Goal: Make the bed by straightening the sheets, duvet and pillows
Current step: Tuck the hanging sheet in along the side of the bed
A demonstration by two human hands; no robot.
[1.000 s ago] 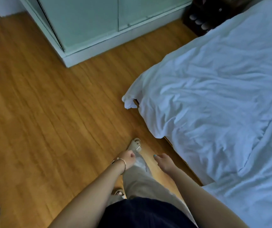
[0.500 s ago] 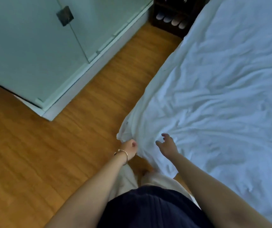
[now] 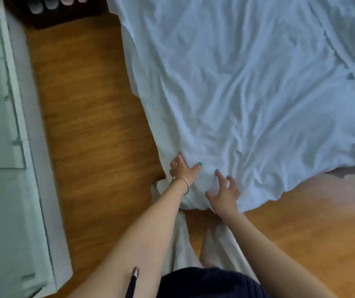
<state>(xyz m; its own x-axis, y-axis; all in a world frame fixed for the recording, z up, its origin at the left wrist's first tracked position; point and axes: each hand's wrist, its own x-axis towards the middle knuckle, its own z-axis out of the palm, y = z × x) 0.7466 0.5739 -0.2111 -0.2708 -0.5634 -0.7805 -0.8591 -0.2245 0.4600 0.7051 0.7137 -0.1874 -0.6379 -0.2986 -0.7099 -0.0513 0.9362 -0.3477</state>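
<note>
Where left grip (image 3: pixel 182 168) lies, duvet corner (image 3: pixel 195 190)
</note>
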